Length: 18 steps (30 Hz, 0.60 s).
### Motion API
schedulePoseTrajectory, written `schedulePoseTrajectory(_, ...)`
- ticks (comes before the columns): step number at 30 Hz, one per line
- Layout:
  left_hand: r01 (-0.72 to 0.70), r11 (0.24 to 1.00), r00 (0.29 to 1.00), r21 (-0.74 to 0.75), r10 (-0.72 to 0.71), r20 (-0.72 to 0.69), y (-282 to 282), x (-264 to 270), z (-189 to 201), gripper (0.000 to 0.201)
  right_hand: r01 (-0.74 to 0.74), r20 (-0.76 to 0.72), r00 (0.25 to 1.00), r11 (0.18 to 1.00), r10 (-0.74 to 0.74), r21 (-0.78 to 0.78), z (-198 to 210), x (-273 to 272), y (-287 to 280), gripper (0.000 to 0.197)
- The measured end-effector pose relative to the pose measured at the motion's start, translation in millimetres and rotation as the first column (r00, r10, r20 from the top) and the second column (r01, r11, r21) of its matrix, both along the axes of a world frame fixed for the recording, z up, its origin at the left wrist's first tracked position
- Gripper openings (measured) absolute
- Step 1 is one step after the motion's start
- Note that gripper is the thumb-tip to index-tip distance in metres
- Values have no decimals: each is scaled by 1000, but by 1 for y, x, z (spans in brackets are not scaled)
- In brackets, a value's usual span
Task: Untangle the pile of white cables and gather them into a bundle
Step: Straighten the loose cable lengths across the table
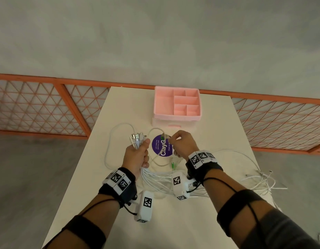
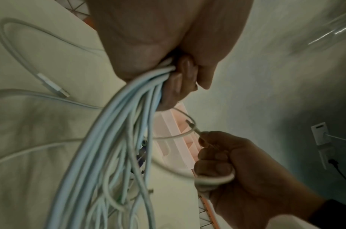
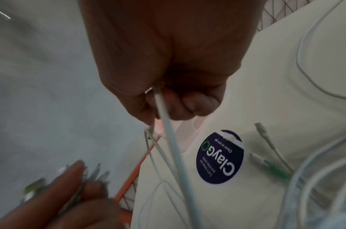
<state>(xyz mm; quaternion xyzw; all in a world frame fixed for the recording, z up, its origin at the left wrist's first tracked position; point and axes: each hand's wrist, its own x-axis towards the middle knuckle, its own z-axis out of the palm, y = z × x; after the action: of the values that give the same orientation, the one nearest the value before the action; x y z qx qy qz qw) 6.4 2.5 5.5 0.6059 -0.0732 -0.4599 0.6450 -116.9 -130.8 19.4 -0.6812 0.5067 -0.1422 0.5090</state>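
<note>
My left hand (image 1: 138, 155) grips a bundle of white cables (image 2: 117, 139) upright, with their plug ends (image 1: 137, 138) sticking out above the fist. The cable bodies hang below the fist and trail over the table (image 1: 161, 180). My right hand (image 1: 181, 143) pinches the end of a single white cable (image 1: 164, 136) just right of the bundle; in the left wrist view this cable (image 2: 195, 128) also loops under its curled fingers (image 2: 215, 164). More loose white cables (image 1: 258, 175) lie at the table's right edge.
A pink compartment organiser (image 1: 177, 104) stands at the far end of the white table (image 1: 119, 108). A round purple sticker (image 1: 162, 146) lies between my hands. A green-tipped cable (image 3: 274, 168) lies near it. Orange mesh railing (image 1: 38, 105) runs behind the table.
</note>
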Motion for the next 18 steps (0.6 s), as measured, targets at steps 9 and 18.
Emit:
schedulePoseTrajectory(9,51,997,999,-51,-51,14,0,-8,4,20,139,152,980,988,-128,-65,10,20,32,20)
schedulePoseTrajectory(18,33,991,999,-131,-35,-13,-1,-13,10,43,-172,348,925,985,152,28,24,23,64,15)
